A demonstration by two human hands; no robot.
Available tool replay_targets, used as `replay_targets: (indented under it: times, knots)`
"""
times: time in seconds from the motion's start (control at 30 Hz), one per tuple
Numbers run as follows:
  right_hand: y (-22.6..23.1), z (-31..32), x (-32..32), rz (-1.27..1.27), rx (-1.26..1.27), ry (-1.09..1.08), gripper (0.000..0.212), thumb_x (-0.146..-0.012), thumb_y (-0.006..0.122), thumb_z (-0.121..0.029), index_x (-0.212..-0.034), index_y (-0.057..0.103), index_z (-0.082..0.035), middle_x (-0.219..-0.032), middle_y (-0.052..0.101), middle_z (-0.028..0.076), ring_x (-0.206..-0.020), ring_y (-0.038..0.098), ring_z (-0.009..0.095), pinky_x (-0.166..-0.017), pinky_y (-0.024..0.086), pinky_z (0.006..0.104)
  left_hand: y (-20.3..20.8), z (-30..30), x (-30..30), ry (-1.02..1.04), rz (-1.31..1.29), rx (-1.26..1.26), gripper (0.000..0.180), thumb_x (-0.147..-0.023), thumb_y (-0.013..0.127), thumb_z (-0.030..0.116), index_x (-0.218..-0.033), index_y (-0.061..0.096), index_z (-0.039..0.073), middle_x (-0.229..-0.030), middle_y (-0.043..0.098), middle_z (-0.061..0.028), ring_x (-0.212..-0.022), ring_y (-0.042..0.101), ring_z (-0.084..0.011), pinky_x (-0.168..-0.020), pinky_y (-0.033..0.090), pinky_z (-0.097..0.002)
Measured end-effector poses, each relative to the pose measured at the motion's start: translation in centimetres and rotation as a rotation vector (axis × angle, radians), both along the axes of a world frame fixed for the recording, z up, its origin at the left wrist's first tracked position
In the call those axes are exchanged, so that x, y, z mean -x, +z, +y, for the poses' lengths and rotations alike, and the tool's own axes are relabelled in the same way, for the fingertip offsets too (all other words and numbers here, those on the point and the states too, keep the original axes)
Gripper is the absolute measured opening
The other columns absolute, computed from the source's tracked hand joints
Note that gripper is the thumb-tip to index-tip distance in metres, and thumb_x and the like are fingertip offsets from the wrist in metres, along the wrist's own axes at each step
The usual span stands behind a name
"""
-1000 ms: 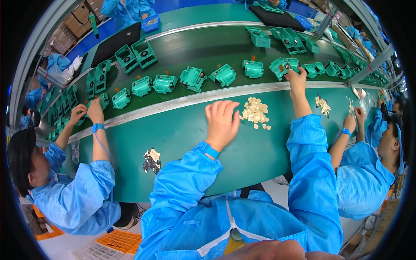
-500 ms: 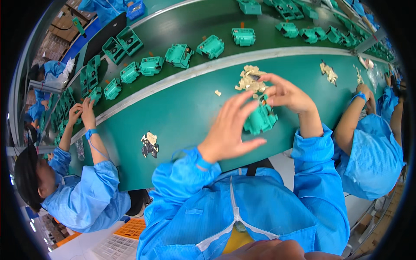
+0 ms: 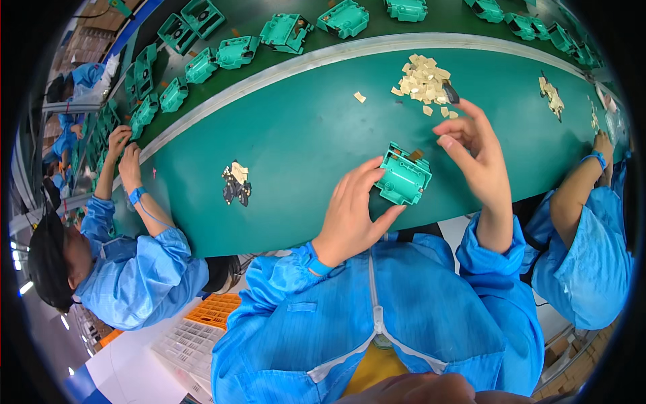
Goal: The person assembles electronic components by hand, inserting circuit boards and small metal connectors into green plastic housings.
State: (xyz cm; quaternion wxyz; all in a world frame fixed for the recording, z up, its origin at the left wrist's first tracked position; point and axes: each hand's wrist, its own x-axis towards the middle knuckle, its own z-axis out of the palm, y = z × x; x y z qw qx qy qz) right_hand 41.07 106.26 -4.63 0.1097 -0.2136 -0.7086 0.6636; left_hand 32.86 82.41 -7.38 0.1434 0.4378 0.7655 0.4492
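Note:
A green plastic housing (image 3: 405, 178) with ribs, small posts and a brown part at its upper corner rests on the green bench in front of me. My left hand (image 3: 353, 212) grips its left side, thumb along the lower edge and fingers at the upper left. To the right of the housing, my right hand (image 3: 481, 151) is raised with its fingers apart. Its index fingertip is at a small black piece (image 3: 451, 93), perhaps touching it. That piece lies at the right edge of a pile of cream-coloured pieces (image 3: 422, 77).
Beyond a pale rail (image 3: 296, 62), several green housings (image 3: 286, 32) stand in a row. A small heap of black and cream pieces (image 3: 236, 182) lies to the left, another (image 3: 552, 97) to the right. Co-workers in blue sit on both sides, the left one's hands (image 3: 124, 155) at the rail.
My left hand has gone from spread above the housing to gripping its side. The right hand has come off the housing, reaching toward the black piece. The whole view has shifted.

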Motion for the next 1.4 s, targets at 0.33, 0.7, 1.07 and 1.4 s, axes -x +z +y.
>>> replay_targets:
  times: [0.33,0.7,1.07,1.4]
  knots:
    - [-1.4,-4.6,-3.0,0.026,0.176,-0.215,0.064,-0.095,0.063,0.003,-0.151,0.032,-0.003,-0.128,0.061,0.017,-0.107,0.065,0.019,-0.090,0.052,0.0295,0.5,1.2,-0.9,0.127,0.071,0.042,0.075,-0.074,0.091,0.017,-0.133,0.047,0.002,-0.138,0.051,-0.0210,-0.119,0.057,-0.0389,-0.100,0.048,-0.0459]
    - [-0.8,-3.8,-2.1,0.073,0.405,-0.206,0.014,-0.090,0.068,0.006,-0.082,0.060,-0.001,-0.104,0.061,0.009,-0.088,0.060,0.011,-0.082,0.048,0.0257,0.1,2.2,0.6,0.109,0.182,0.013,0.066,-0.071,0.091,0.024,-0.126,0.058,0.010,-0.133,0.052,-0.0126,-0.118,0.048,-0.0363,-0.099,0.041,-0.0469]
    - [-1.1,-3.9,-2.4,-0.164,0.498,-0.082,0.019,-0.087,0.068,0.010,-0.082,0.056,-0.004,-0.091,0.063,0.004,-0.079,0.059,0.006,-0.069,0.046,0.0211,0.7,2.7,1.0,0.088,-0.007,0.031,0.052,-0.074,0.083,0.015,-0.121,0.062,0.011,-0.128,0.053,-0.0117,-0.120,0.046,-0.0351,-0.101,0.039,-0.0468]
    - [-1.5,-4.4,-2.2,-0.174,0.479,-0.069,0.021,-0.084,0.065,0.013,-0.080,0.054,-0.004,-0.088,0.060,0.002,-0.072,0.051,0.003,-0.063,0.039,0.0196,-0.2,2.7,1.0,0.067,-0.124,0.002,0.046,-0.077,0.077,0.011,-0.121,0.062,0.013,-0.126,0.051,-0.0097,-0.123,0.046,-0.0358,-0.114,0.025,-0.0673]
